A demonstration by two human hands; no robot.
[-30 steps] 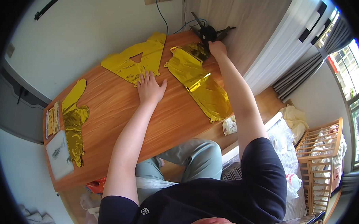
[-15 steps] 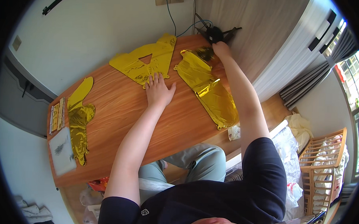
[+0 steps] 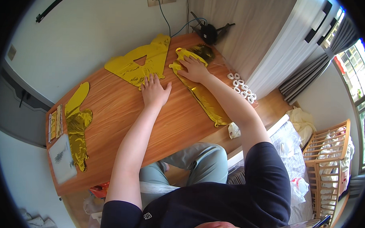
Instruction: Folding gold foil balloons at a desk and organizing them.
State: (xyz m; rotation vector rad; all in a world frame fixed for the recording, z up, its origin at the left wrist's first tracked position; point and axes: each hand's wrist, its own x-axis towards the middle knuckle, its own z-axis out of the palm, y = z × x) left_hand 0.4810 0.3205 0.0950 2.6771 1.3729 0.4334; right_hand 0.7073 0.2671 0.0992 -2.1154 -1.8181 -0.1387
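My left hand (image 3: 155, 92) lies flat with fingers spread, its fingertips on the lower edge of a flat gold foil balloon (image 3: 126, 68) that has a triangular hole in it. On the upper part of a second, long gold foil balloon (image 3: 201, 96) rests my right hand (image 3: 195, 70), palm down and fingers apart. My right forearm hides part of this balloon. A third narrow gold foil balloon (image 3: 77, 122) lies by itself at the left of the table. All three look uninflated.
The wooden table (image 3: 122, 120) has a black router (image 3: 208, 33) with cables at its far corner. White rings (image 3: 240, 87) lie along its right edge. A clear plastic bag (image 3: 62, 160) and a small patterned packet (image 3: 55, 123) are at the left edge. A wooden cot (image 3: 323, 163) stands at right.
My right hand has come from the far right corner by the router back onto the long balloon. The left hand stays at the holed balloon. The white rings now show past my right arm.
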